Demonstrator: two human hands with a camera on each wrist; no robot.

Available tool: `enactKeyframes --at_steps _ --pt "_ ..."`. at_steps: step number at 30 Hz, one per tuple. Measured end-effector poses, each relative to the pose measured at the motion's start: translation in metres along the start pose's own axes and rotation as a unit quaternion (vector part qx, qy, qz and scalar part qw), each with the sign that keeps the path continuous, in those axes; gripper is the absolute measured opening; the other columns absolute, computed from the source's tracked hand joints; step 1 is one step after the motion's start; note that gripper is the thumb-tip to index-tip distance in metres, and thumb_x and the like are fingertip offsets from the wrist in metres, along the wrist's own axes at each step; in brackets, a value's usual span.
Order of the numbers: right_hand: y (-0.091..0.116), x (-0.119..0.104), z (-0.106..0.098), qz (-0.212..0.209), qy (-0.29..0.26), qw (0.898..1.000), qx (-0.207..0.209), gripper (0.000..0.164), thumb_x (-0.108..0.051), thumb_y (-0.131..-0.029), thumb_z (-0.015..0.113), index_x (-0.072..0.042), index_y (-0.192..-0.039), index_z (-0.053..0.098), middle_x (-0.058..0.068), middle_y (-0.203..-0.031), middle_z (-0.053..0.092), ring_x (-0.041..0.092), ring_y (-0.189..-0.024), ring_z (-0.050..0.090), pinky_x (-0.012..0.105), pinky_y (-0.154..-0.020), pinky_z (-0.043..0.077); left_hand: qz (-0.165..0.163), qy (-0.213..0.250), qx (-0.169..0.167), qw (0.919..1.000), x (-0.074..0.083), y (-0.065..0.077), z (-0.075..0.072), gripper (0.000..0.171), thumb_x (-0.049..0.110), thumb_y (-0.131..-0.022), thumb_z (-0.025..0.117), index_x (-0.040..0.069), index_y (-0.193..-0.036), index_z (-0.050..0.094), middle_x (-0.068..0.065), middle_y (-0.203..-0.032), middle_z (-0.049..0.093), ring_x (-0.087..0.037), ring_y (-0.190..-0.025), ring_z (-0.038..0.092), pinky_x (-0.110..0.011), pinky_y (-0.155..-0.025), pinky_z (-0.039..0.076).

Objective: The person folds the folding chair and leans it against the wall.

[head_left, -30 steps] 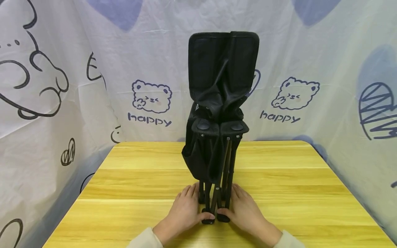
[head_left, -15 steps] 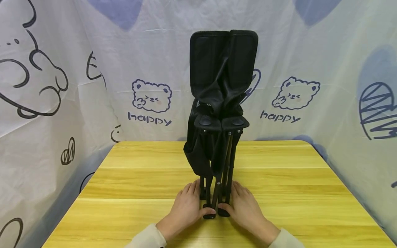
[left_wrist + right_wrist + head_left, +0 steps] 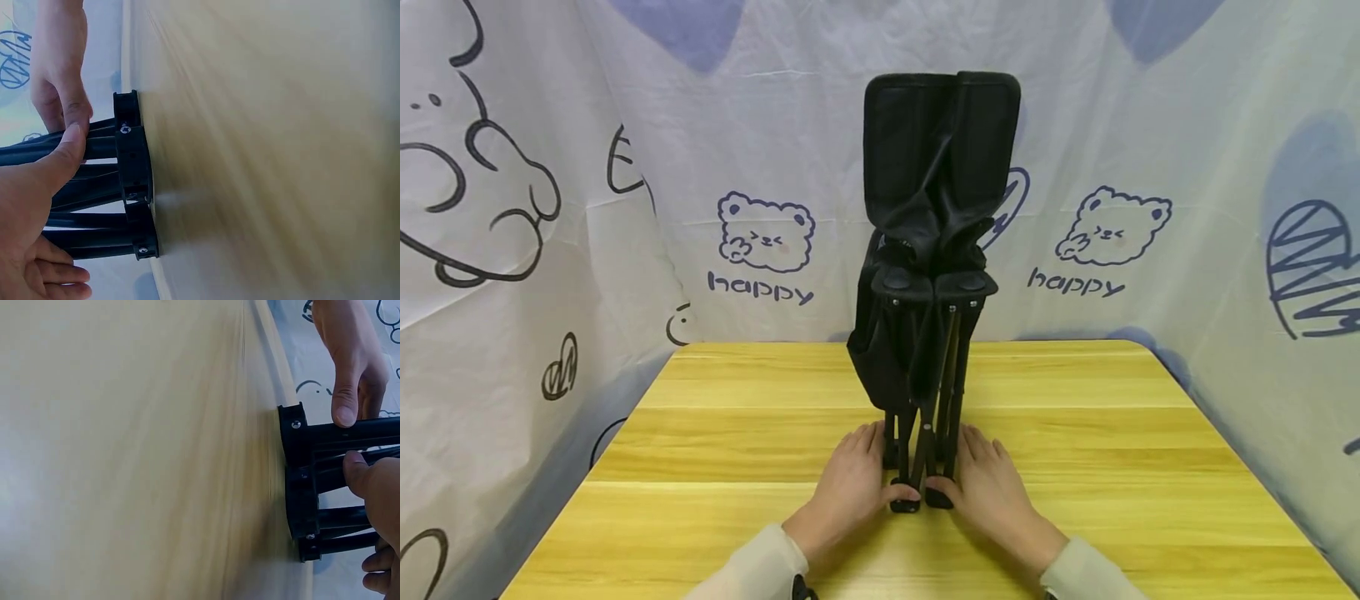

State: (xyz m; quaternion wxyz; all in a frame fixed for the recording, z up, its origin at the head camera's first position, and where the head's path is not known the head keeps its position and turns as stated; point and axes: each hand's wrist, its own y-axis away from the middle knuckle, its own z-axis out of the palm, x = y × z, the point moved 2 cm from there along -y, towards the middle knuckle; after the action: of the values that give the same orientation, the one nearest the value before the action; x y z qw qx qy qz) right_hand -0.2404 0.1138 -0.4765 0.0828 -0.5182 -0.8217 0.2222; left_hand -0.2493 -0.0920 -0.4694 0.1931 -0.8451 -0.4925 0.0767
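Observation:
A black folding chair (image 3: 898, 350), collapsed into an upright bundle, stands on the table. Its fabric back panel rises at the top and two rounded armrest ends face me. Low down on its left side, my left hand (image 3: 848, 479) grips the legs, thumb across the front left foot. The right hand (image 3: 996, 492) mirrors this, its thumb at the front right foot and its fingers along the outer side. Black plastic feet (image 3: 134, 165) with screws sit right at the tabletop in the left wrist view. In the right wrist view both thumbs lie on the dark tubular legs (image 3: 350, 431).
Wood-grain planks cover the table (image 3: 737, 442). White curtain (image 3: 775, 108) with blue bear drawings hangs behind it and along both sides. A thin dark cable (image 3: 602, 437) shows beyond the left edge.
The chair has shifted a little away from me across the table, both hands moving with it and keeping their grip. Its feet are now farther from the near edge.

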Motion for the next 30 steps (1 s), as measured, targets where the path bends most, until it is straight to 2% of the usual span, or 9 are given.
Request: enactKeyframes --at_steps 4,10,18,30 --pt "-0.004 0.003 0.001 -0.01 0.026 0.999 0.018 0.089 -0.057 -0.084 0.069 0.012 -0.137 0.048 0.027 -0.131 0.055 0.039 -0.122 0.053 0.059 -0.095 0.045 -0.002 -0.02 -0.003 0.9998 -0.001 -0.004 -0.001 0.107 0.074 -0.072 0.066 -0.011 -0.135 0.05 -0.022 -0.132 0.056 -0.033 -0.123 0.053 -0.039 -0.104 0.044" --pt "-0.009 0.006 0.001 -0.02 0.054 0.997 0.045 0.091 -0.06 -0.081 0.07 0.011 -0.135 0.051 0.026 -0.13 0.057 0.038 -0.121 0.055 0.058 -0.094 0.046 -0.002 -0.045 0.003 0.999 -0.004 -0.01 -0.001 0.108 0.077 -0.071 0.063 -0.01 -0.134 0.052 -0.022 -0.134 0.055 -0.034 -0.125 0.051 -0.042 -0.105 0.043" --pt "-0.016 0.01 0.003 -0.011 0.069 0.997 0.04 0.091 -0.063 -0.082 0.067 0.01 -0.134 0.053 0.024 -0.133 0.056 0.039 -0.123 0.052 0.058 -0.097 0.044 -0.008 -0.063 0.021 0.9977 -0.007 -0.017 0.002 0.107 0.079 -0.07 0.063 -0.007 -0.134 0.054 -0.021 -0.135 0.054 -0.035 -0.126 0.05 -0.047 -0.103 0.044" --pt "-0.028 0.017 0.007 -0.012 0.08 0.993 0.083 0.091 -0.064 -0.077 0.072 0.008 -0.13 0.057 0.024 -0.128 0.06 0.038 -0.119 0.055 0.058 -0.096 0.045 -0.01 -0.085 0.036 0.9957 -0.013 -0.03 0.008 0.106 0.081 -0.069 0.061 -0.004 -0.133 0.056 -0.018 -0.133 0.056 -0.036 -0.125 0.049 -0.049 -0.106 0.04"
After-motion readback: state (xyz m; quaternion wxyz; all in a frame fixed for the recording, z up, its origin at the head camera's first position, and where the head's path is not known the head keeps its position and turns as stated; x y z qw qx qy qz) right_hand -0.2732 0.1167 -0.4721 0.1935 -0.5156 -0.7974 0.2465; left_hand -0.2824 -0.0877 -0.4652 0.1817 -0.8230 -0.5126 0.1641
